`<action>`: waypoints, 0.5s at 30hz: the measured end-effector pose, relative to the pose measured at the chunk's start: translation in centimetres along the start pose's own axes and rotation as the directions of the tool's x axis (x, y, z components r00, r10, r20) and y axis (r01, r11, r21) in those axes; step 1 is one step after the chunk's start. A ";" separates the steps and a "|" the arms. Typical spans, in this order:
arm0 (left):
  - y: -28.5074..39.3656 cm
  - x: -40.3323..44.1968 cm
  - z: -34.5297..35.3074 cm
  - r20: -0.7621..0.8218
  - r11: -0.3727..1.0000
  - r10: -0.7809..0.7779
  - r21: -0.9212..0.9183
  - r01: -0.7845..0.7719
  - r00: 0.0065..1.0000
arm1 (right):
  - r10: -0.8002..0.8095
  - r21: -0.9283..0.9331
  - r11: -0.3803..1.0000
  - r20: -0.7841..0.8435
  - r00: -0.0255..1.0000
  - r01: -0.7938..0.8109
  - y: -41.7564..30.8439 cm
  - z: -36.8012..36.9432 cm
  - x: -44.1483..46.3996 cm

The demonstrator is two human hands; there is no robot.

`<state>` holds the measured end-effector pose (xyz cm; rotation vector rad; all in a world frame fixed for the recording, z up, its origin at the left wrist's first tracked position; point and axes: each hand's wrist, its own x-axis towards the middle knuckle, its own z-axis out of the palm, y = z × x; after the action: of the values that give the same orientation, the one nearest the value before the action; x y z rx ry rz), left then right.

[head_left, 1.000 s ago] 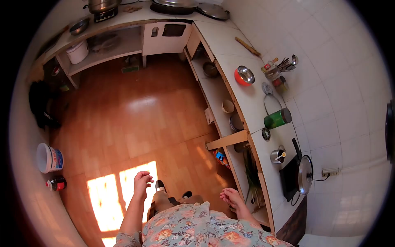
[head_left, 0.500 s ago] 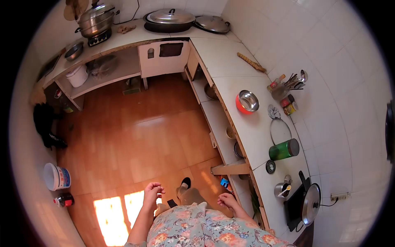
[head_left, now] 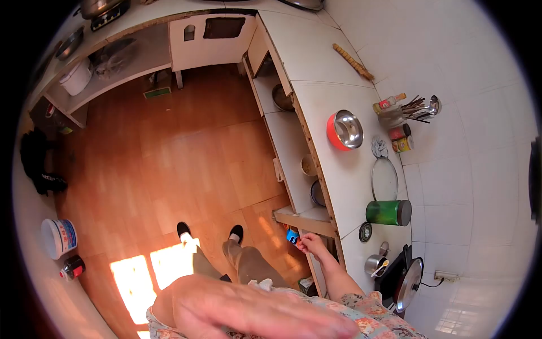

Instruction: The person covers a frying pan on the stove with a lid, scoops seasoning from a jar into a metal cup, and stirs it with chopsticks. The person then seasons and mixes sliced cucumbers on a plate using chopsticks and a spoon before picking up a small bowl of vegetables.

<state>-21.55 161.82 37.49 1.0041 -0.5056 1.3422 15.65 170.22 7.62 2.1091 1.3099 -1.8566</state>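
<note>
My left hand (head_left: 254, 311) is large and somewhat blurred, close to the camera in front of my flowered shirt (head_left: 370, 325). Its fingers are stretched out towards the right, and nothing shows in it. My right hand (head_left: 311, 244) is beside the counter's front edge, with its fingers curled together. Just left of its fingertips is a small blue packet (head_left: 292, 235). Whether the fingers touch the packet or hold anything small, I cannot tell.
On the right counter are a red bowl (head_left: 345, 130), a green jar (head_left: 388, 213), a small metal cup (head_left: 375, 264) and a lidded pan (head_left: 409, 284). Utensils (head_left: 418, 108) stand by the wall. A white bucket (head_left: 58, 238) and dark bottle (head_left: 72, 267) are at the floor's left.
My left hand has come up close to the camera and its fingers have straightened. My right hand has moved forward, up to the blue packet. The view has tilted downward, and both feet now show.
</note>
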 end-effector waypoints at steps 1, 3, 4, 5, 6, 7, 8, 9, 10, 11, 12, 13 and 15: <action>0.8 -1.7 -1.8 0.004 0.997 0.040 -0.065 -0.040 0.999 | 0.055 -0.008 0.998 -0.019 0.998 -0.055 1.1 1.3 0.3; 0.8 -3.0 -2.9 0.003 0.991 0.083 -0.107 -0.083 0.997 | 0.022 -0.013 1.000 0.062 0.998 -0.021 1.3 2.5 -0.3; 1.1 -4.5 -5.0 -0.033 0.980 0.139 -0.138 -0.142 0.990 | 0.087 -0.070 0.994 0.078 0.993 -0.082 2.6 4.3 -0.2; 0.7 -4.8 -5.5 -0.047 0.972 0.176 -0.148 -0.182 0.983 | 0.091 -0.071 0.994 0.073 0.993 -0.086 2.8 4.9 0.1; 0.4 -5.8 -6.5 -0.071 0.957 0.235 -0.155 -0.244 0.969 | 0.123 -0.103 0.988 0.107 0.987 -0.112 3.9 6.0 0.3; 0.4 -7.3 -8.6 -0.122 0.930 0.302 -0.180 -0.320 0.945 | 0.184 -0.123 0.978 0.123 0.975 -0.169 6.1 7.7 1.0; 0.0 -7.8 -8.8 -0.146 0.910 0.357 -0.167 -0.379 0.923 | 0.210 -0.100 0.975 0.107 0.972 -0.199 6.1 8.0 1.1; -0.6 -8.9 -9.5 -0.189 0.877 0.422 -0.161 -0.452 0.887 | 0.232 -0.091 0.970 0.095 0.968 -0.224 7.1 8.9 1.2; -1.1 -10.0 -10.4 -0.240 0.833 0.494 -0.144 -0.534 0.836 | 0.255 -0.084 0.966 0.122 0.959 -0.246 7.5 10.1 1.7; -1.8 -11.1 -11.1 -0.291 0.777 0.569 -0.116 -0.618 0.769 | 0.273 -0.078 0.961 0.150 0.950 -0.264 8.1 11.2 2.1; -2.5 -11.9 -12.1 -0.305 0.713 0.647 -0.083 -0.696 0.699 | 0.325 -0.035 0.946 0.139 0.935 -0.324 8.5 12.0 2.5; -3.1 -12.8 -13.4 -0.257 0.647 0.728 -0.048 -0.761 0.635 | 0.345 -0.029 0.938 0.125 0.930 -0.345 9.1 12.8 3.2; -4.3 -14.3 -16.7 -0.001 0.541 0.841 -0.010 -0.841 0.541 | 0.219 0.022 0.974 0.200 0.955 -0.228 9.9 14.1 4.5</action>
<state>-24.32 167.95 16.11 0.7454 -1.0969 2.2017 10.00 158.80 -4.90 1.9388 0.9535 -1.9528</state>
